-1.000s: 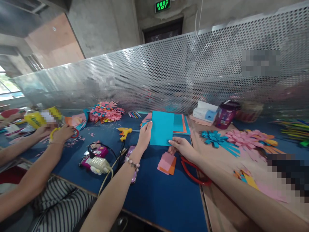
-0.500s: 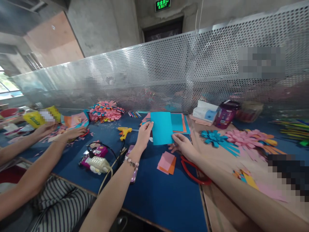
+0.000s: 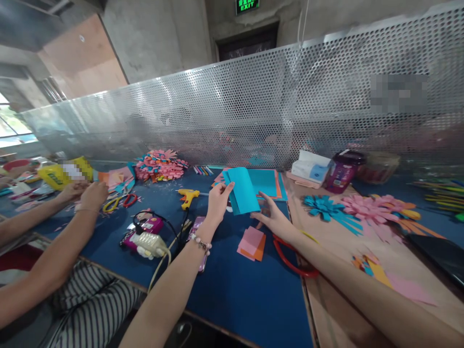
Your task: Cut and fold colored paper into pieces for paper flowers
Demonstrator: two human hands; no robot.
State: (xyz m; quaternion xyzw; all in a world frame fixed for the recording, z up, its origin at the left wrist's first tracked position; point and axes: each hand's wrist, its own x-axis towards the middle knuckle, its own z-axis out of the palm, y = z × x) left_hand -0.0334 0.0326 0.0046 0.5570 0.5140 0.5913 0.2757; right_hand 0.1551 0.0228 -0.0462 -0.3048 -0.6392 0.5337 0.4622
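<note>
the blue paper, flat a moment ago, now bends over, likely being folded; left hand pinches it, right hand half open, seemingly empty, nearer the desk's right edge.

Free: blue tabletop, near edge | Obstacles: paper squares below hands; red loop right; phone left

Perforated metal partition before a grey wall, glowing green exit sign, bright window leftward.
</note>
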